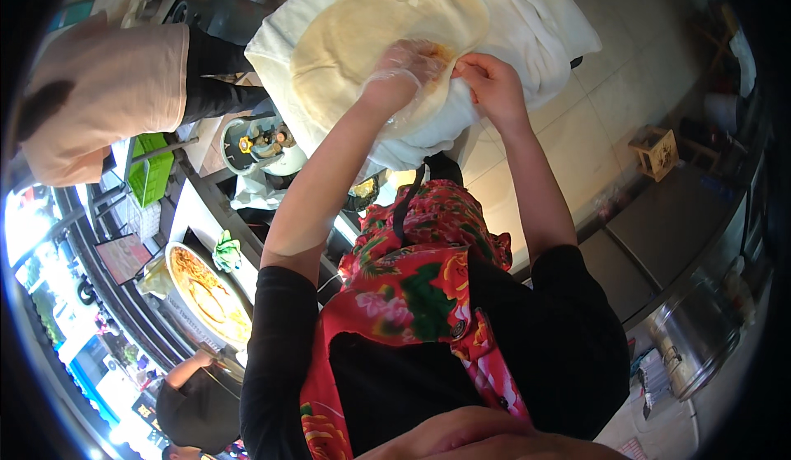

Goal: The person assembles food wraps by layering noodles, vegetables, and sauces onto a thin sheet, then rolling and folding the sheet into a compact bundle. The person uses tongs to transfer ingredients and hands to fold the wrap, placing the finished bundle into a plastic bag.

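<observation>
Large, thin, pale yellow flatbreads [354, 27] lie spread over a white cloth [548, 15] at the top of the view. My left hand [404, 71], in a clear plastic glove, is closed near the right edge of a flatbread, its fingers curled onto it and partly hidden by the glove. An orange-brown smear shows by those fingertips. Just to the right, my bare right hand [493, 89] pinches the flatbread's edge between thumb and fingers. The two hands are close together but apart.
To the left are a person in a light top [124, 89], a green crate [150, 167] and a round pot [239, 147]. A large pan of orange-red food [206, 291] stands lower left. A wooden stool [657, 153] and a metal pot [696, 336] are at right.
</observation>
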Available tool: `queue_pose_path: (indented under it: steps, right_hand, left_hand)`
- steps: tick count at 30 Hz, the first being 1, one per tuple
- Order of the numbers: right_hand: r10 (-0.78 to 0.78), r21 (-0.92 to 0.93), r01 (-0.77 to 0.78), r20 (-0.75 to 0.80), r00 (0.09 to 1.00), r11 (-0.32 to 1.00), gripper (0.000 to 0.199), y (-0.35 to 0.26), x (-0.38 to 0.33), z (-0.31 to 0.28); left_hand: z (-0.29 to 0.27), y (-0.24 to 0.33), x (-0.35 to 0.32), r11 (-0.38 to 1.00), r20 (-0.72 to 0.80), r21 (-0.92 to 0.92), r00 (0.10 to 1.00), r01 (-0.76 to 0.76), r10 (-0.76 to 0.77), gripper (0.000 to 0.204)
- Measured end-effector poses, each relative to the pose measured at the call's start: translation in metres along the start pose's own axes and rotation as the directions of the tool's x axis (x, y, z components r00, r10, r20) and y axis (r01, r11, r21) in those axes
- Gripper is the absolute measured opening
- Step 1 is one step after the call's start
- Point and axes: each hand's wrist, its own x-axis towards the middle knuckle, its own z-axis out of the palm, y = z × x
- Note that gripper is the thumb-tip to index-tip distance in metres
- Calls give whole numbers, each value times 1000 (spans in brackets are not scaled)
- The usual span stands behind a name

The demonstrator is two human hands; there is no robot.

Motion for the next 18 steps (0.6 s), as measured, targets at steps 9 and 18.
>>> queue_pose_path:
  steps: [9,18]
  right_hand:
    - [-77,-92,76,-14,997,993,19,9,6,5]
    - [-187,-117,178,-72,980,977,20,14,7,11]
  left_hand:
    - [-6,2,-1,999,17,29,1000,-21,21,31]
    - [-7,23,11,920,76,390,997,-35,5,28]
